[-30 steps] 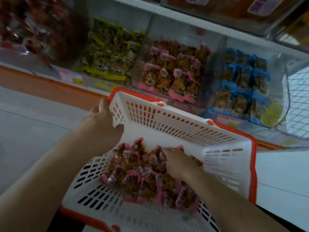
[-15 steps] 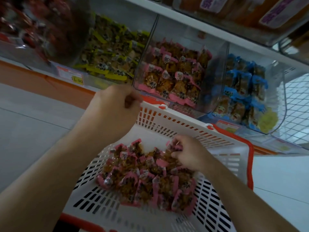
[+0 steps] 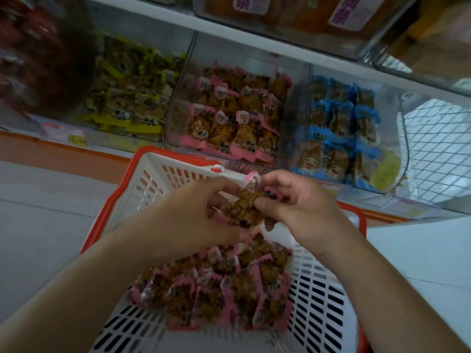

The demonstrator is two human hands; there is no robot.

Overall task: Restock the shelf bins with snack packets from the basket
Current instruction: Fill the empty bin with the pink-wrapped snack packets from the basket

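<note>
A white basket with an orange rim (image 3: 153, 179) sits below me, holding a heap of pink-edged snack packets (image 3: 219, 291). Above the heap, my left hand (image 3: 188, 215) and my right hand (image 3: 295, 205) meet and both pinch pink snack packets (image 3: 248, 202) lifted from the basket. Straight ahead on the shelf stands a clear bin of the same pink packets (image 3: 229, 115).
A bin of yellow packets (image 3: 127, 93) stands left of the pink bin, and a bin of blue packets (image 3: 339, 133) right of it. Clear bins (image 3: 280, 14) sit on the shelf above. A white wire rack (image 3: 438, 149) is at far right. Grey floor lies on the left.
My left hand let go of the basket rim and moved to the middle. My right hand rose out of the heap with packets, and both hands now hold them together.
</note>
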